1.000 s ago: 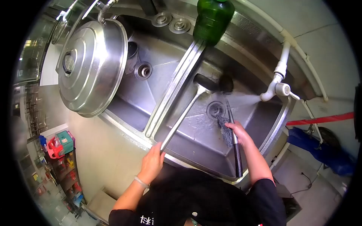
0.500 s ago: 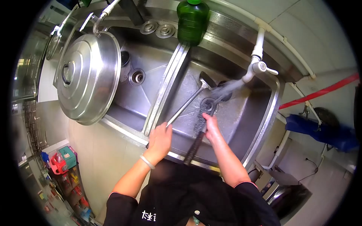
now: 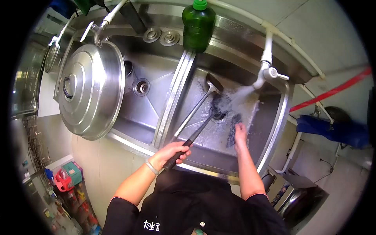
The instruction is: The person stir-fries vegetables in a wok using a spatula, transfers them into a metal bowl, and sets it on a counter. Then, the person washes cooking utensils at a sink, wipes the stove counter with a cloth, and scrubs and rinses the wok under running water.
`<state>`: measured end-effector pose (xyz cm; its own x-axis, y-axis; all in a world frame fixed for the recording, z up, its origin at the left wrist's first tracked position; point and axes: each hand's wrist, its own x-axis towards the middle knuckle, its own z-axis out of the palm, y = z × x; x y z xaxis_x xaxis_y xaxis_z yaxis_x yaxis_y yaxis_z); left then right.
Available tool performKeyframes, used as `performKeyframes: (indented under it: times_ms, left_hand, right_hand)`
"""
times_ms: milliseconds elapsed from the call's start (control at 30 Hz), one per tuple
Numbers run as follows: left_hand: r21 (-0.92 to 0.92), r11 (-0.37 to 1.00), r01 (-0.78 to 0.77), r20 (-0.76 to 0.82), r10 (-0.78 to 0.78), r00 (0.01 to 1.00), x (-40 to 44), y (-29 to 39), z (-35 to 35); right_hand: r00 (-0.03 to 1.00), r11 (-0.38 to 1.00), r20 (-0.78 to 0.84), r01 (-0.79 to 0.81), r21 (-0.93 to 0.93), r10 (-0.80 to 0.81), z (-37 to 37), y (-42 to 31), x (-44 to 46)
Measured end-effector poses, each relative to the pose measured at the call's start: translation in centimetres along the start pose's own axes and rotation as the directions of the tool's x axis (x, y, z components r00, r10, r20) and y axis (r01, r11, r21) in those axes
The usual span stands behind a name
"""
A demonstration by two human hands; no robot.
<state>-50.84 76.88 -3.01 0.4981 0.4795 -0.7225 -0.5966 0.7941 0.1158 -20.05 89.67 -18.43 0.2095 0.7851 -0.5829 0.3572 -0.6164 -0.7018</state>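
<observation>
My left hand (image 3: 174,153) is closed around the dark handle of a ladle (image 3: 201,127). Its round head lies under the running water near the drain, partly hidden by the spray. My right hand (image 3: 240,137) is closed on a dark grey, stringy scrubber (image 3: 234,132), which looks like steel wool, to the right of the ladle and apart from it. A second long-handled utensil (image 3: 194,113), with a metal shaft and a broad dark head, leans in the sink left of the held ladle.
Water pours from a white tap (image 3: 267,72) into the right sink basin (image 3: 250,156). A large metal lid (image 3: 92,90) covers part of the left basin (image 3: 152,98). A green bottle (image 3: 198,29) stands behind the divider (image 3: 172,98). Two drain strainers (image 3: 169,38) lie on the back ledge.
My left hand has left the metal-shafted utensil and gripped the ladle's dark handle. My right hand has moved right with the scrubber, off the ladle. The ladle's head now sits in the water stream.
</observation>
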Motion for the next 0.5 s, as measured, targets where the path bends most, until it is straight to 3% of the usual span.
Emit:
performKeyframes:
  times_ms: [33,67,133,167,233,267,333,367,400,467,500]
  left_hand:
    - [-0.033,0.999,0.034,0.003,-0.034,0.999,-0.1,0.0,0.3]
    - [-0.048,0.997,0.062,-0.014,-0.063,0.998,0.0,0.0,0.7]
    - [-0.026,0.998,0.064,-0.057,-0.066,0.996,0.3,-0.4,1.7]
    - [-0.010,0.998,0.062,-0.072,-0.062,0.995,0.5,-0.7,2.1]
    - [0.112,0.989,0.094,-0.156,-0.076,0.985,1.0,-1.2,3.0]
    - [0.140,0.985,0.099,-0.173,-0.074,0.982,1.6,-1.5,3.7]
    - [0.129,0.984,0.124,-0.213,-0.094,0.972,2.4,-1.2,5.2]
    - [0.121,0.983,0.136,-0.223,-0.107,0.969,2.4,-1.0,4.9]
    - [0.056,0.987,0.150,-0.231,-0.134,0.964,2.3,-0.8,4.5]
    - [0.012,0.983,0.184,-0.241,-0.176,0.954,1.0,-0.5,3.4]
    - [0.014,0.982,0.187,-0.241,-0.178,0.954,0.5,-0.3,3.3]
  right_hand:
    - [0.987,0.985,-0.059,0.144,-0.096,-0.150,0.2,-1.0,1.3]
    - [0.964,0.951,0.012,0.265,-0.162,-0.266,0.9,-0.4,4.4]
    - [0.871,0.781,0.037,0.458,-0.425,-0.490,3.1,-2.7,6.7]
    - [0.880,0.788,0.042,0.445,-0.425,-0.474,4.3,-2.0,8.7]
    - [0.904,0.614,0.108,0.365,-0.700,-0.414,7.5,0.7,13.4]
    - [0.905,0.617,0.116,0.368,-0.695,-0.410,9.2,1.2,14.8]
    - [0.656,0.665,-0.220,0.571,-0.481,-0.722,13.0,2.2,15.3]
    - [0.668,0.673,-0.215,0.563,-0.480,-0.712,13.8,1.9,14.9]
    - [0.690,0.603,0.048,0.662,-0.445,-0.722,14.1,0.9,14.1]
    - [0.562,0.432,0.543,0.827,-0.360,-0.624,12.4,-0.5,13.2]
    - [0.565,0.434,0.540,0.825,-0.361,-0.624,11.0,0.8,14.3]
